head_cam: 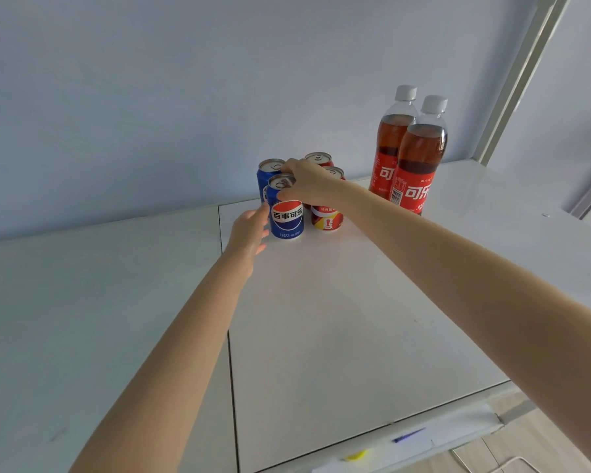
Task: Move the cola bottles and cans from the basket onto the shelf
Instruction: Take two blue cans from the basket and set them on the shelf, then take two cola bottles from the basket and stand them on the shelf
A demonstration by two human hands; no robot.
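On white shelf (321, 319): hands, cans, bottles.
I note left hand (249, 230) spread, touching left side of near blue can (287, 216); right hand (307, 182) pinching its top rim. Just right, red cans (326, 218); behind, second blue can (265, 174); far right, two cola bottles (418, 165) upright.

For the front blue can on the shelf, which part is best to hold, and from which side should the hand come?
Hold the front blue can round its top rim, coming from above, as the right hand does now. It stands upright, with the rear blue can close behind and a red can close on its right, so only its top, front and left are free.
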